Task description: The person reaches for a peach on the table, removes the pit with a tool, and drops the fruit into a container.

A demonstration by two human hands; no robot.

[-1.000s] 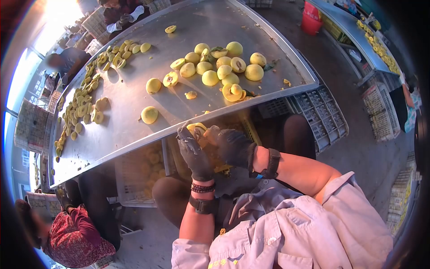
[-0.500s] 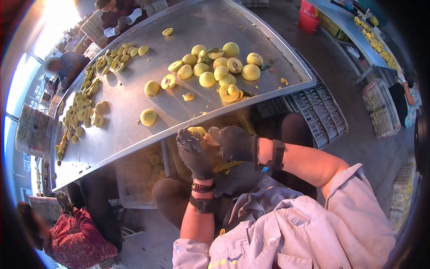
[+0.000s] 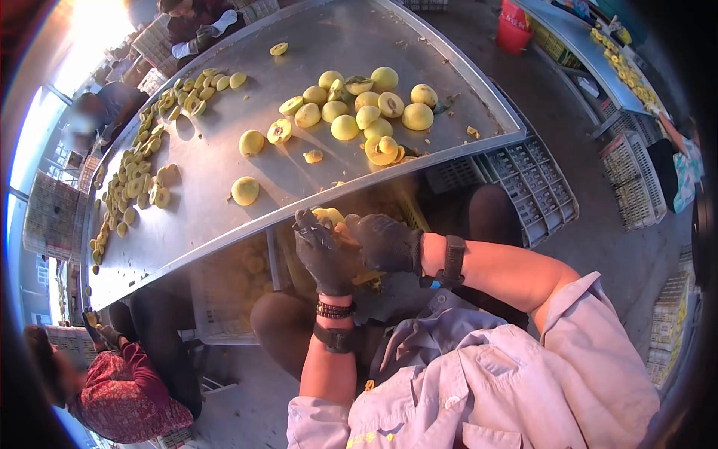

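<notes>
Just below the near edge of the metal table [image 3: 247, 75], my left hand [image 3: 323, 253], in a dark glove, is wrapped round a yellow fruit [image 3: 329, 216]. My right hand [image 3: 385, 241], gloved too, presses against the same fruit from the right with its fingers closed; what it grips is hidden. Whole and halved yellow-green fruits [image 3: 345, 127] lie grouped on the table beyond my hands. One fruit [image 3: 245, 191] lies alone near the edge. A long heap of cut pieces [image 3: 134, 177] lies at the left side.
A grey crate [image 3: 535, 187] stands under the table's right corner, and a crate of fruit [image 3: 224, 288] below its near edge. Co-workers are at the left [image 3: 127, 393] and top left [image 3: 196, 26]. A red bucket [image 3: 514, 28] and a second table [image 3: 591, 56] stand at the upper right.
My right hand has shifted slightly left, closer to my left hand and the fruit. The lower-left co-worker's hands have moved towards the table edge. The view has shifted slightly.
</notes>
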